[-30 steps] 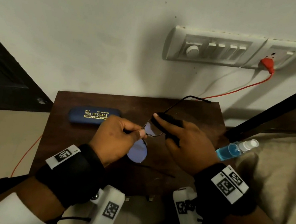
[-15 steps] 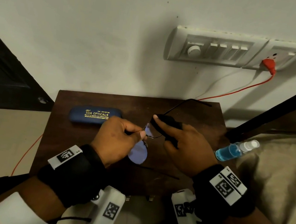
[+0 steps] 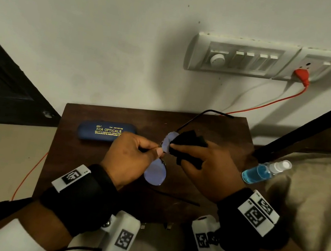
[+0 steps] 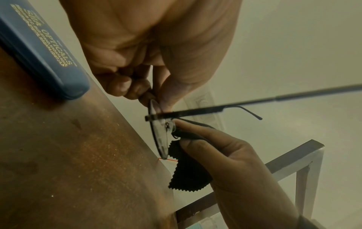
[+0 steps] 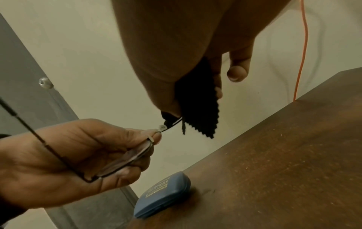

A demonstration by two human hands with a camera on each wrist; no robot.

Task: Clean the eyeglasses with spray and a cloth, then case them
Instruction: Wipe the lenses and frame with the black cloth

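Fingers of left hand (image 3: 131, 159) pinch eyeglasses (image 3: 155, 173) near the bridge, above table (image 3: 80, 168); right hand (image 3: 207, 170) pinches black cloth (image 3: 187, 143) around far lens; case (image 3: 105, 131) closed, spray bottle (image 3: 260, 172) at right

dark wooden table (image 3: 95, 158): closed blue glasses case (image 3: 106, 131) lying flat.

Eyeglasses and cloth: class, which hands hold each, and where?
Left hand pinches the eyeglasses at the bridge; right hand pinches the black cloth over one lens.

Matt black cloth (image 3: 189, 148); scuffed dark wood table (image 3: 81, 166); clear plastic bottle (image 3: 265, 172).
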